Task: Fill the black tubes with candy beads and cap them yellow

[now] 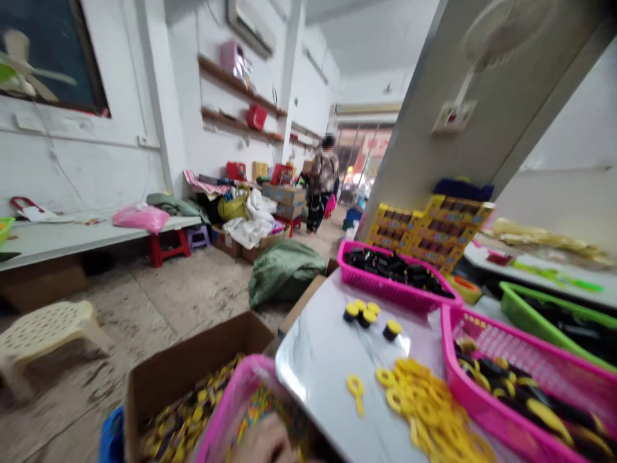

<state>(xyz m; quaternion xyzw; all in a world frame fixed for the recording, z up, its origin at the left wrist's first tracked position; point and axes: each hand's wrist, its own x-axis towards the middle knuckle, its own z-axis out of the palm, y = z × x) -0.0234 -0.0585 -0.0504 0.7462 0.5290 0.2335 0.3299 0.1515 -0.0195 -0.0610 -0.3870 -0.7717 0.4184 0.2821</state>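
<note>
While the head camera leans hard to one side, the long white-walled workshop (116,167) runs off toward a bright doorway (364,161); a person (324,183) stands far down it among cartons and heaped bags, wooden shelves (236,87) on the left wall, a white bench (87,235) lower down; concrete floor (144,302) dusty, a green sack (284,273) lying on it, a cream plastic stool (45,334) at lower left; stacked yellow cartons (434,231) stand beyond a white marble-patterned desk (328,379); on that desk, a pink basket of black parts (385,284); at its right, a larger pink basket (463,379) holding black-and-yellow pieces, a green basket (540,315) past it; a cardboard box (207,347) beside the desk is full of small yellow and black pieces; loose on the desktop, a heap of yellow rings (424,405), one stemmed yellow ring (355,393) apart from it, and black cylinders with yellow caps (366,318) in a small group; lowest in view, a hand (263,444) sits at the near pink basket (231,411) among multicoloured small pieces; blurred and cut by the frame, so its side and grip cannot be told; no second hand in view
</note>
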